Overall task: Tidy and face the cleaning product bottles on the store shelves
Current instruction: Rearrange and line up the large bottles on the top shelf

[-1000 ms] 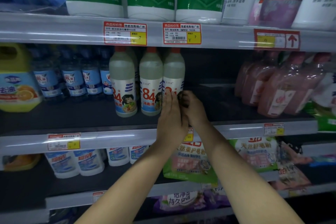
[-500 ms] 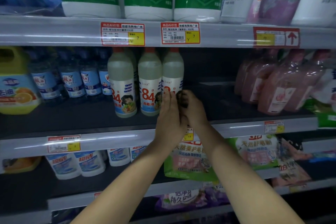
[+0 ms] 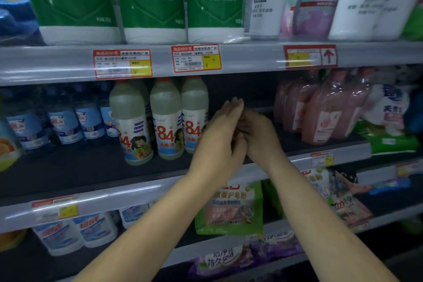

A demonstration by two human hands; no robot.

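Where hands [image 3: 238, 135] meet, pink bottles [image 3: 320, 110] right, soap pouch [image 3: 229, 208] below

Two bare arms come up from the bottom. No sleeves cover them up to the picture's edge. The left hand [image 3: 219, 142] and the right hand [image 3: 261, 135] wear no gloves, and no rings or watch show. The fingers are thin. Both arms are long and smooth.

Dim store aisle, grey metal shelves [image 3: 206, 59] in tiers, dark shelf boards, price tags [image 3: 196, 58] (red and yellow) along rails
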